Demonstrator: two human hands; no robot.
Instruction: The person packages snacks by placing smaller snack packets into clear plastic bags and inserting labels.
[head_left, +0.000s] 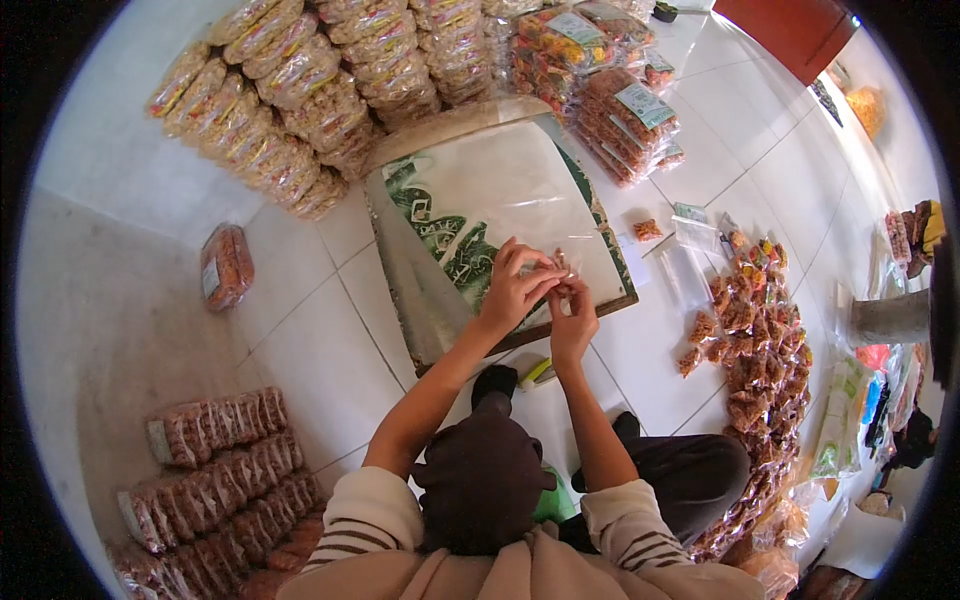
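My left hand (515,287) and my right hand (572,318) are close together over the near right part of a low board (393,300). Between their pinched fingertips is a small clear plastic packet (563,262), its contents too small to make out. Both hands are closed on it, the left one reaching across its top and the right one at its near side. Under the packet lies a white sheet (500,185) with a green and white printed part (440,235).
Stacked snack bags (280,90) stand behind the board, with labelled packs (625,110) beside them. Many small snack packets (760,340) lie on the tiles to the right. Long packs (215,430) rest at lower left. A yellow-green tool (538,373) lies near my foot.
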